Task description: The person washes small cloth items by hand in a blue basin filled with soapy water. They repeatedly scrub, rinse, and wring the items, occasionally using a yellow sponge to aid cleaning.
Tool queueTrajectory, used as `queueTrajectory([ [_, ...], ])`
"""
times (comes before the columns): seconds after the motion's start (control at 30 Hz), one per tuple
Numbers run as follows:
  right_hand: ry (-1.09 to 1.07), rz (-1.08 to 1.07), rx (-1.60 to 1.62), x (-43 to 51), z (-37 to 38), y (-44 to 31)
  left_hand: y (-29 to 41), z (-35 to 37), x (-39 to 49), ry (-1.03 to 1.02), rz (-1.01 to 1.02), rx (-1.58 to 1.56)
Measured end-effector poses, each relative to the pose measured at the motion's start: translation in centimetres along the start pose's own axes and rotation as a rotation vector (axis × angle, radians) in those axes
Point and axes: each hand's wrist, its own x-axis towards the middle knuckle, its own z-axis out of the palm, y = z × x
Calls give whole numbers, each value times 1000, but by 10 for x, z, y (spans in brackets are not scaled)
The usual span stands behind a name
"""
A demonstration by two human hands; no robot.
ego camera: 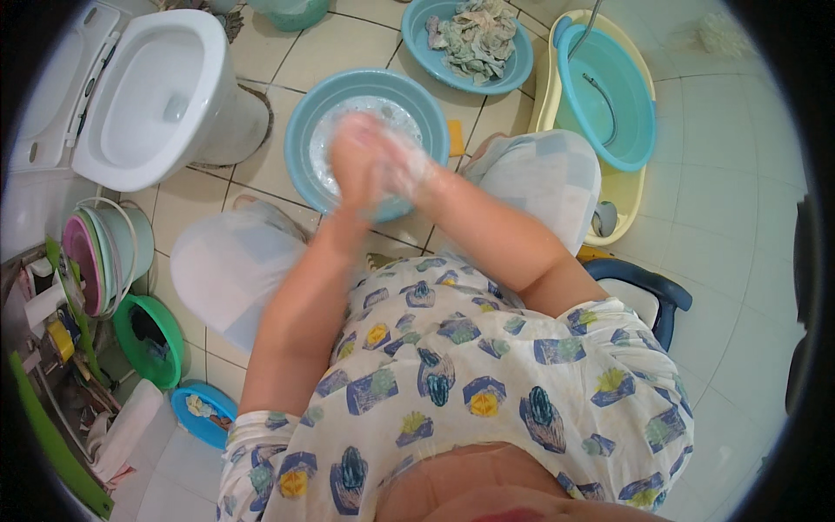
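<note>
My left hand [352, 153] and my right hand [408, 169] are together over a blue plastic basin [301, 140] of soapy water [319, 153]. Which arm is which follows the picture's sides only loosely, as the hands are blurred by motion. White suds cover the hand at the right. Whether a cloth lies between the palms cannot be made out. The basin stands on the tiled floor between the knees. Behind it to the right, a second blue basin [417, 49] holds a heap of wet cloths [476, 42]. An orange bar [455, 138] lies beside the nearer basin.
A white toilet [215, 124] stands at the left. At the right, a turquoise tub [607, 98] with a shower hose rests in a yellow baby bath [626, 209]. Stacked buckets [124, 245], a green basin [173, 346] and a small blue basin [209, 434] are at the lower left.
</note>
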Motion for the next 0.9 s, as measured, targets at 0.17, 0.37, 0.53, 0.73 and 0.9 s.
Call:
queueTrajectory([
  [0.17,236,-486,-758,-5,45,29,0,-9,13,4,-397,-238],
  [0.37,453,-70,-156,9,50,17,-33,1,-8,-14,-176,-359],
  [0.53,-261,-74,138,29,-20,10,-6,-7,21,-1,-284,-103],
  [0.73,293,-274,-375,-19,70,11,-11,-6,6,-63,-288,-219],
  [0.9,377,-53,-187,-13,69,1,-9,-34,34,125,-452,-629],
])
